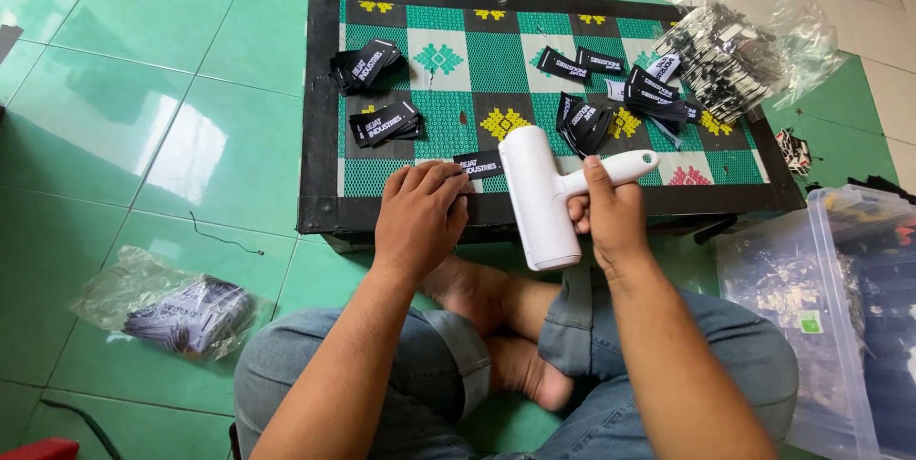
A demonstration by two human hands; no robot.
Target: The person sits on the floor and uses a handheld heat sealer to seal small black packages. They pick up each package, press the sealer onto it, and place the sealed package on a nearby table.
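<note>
Two hands: both work at the near edge of a low bench (322, 107), centre of the frame.
Right hand (611, 217): closed around the handle of a white roller (537, 195), thumb laid along the handle.
Roller: its drum stands on end just in front of the bench edge, handle pointing to the upper right.
Left hand (420, 217): palm down, fingers curled, fingertips pressing on a black label (480, 164) at the near edge; it grips nothing.
Label: flat on the bench, just left of the drum's top, partly under the fingertips.
Bench top: green patterned cloth with a black border.
Stacks: two black label stacks (367, 66) at upper left of the cloth, loose labels (584, 121) at upper middle.
Bag (744, 40): clear, full of labels, at the upper right corner of the bench.
Second bag (176, 312): on the green tiled floor (114, 116), lower left.
Bin (840, 298): clear plastic, right edge of the frame.
Legs: crossed, in jeans, bare feet, bottom centre.
</note>
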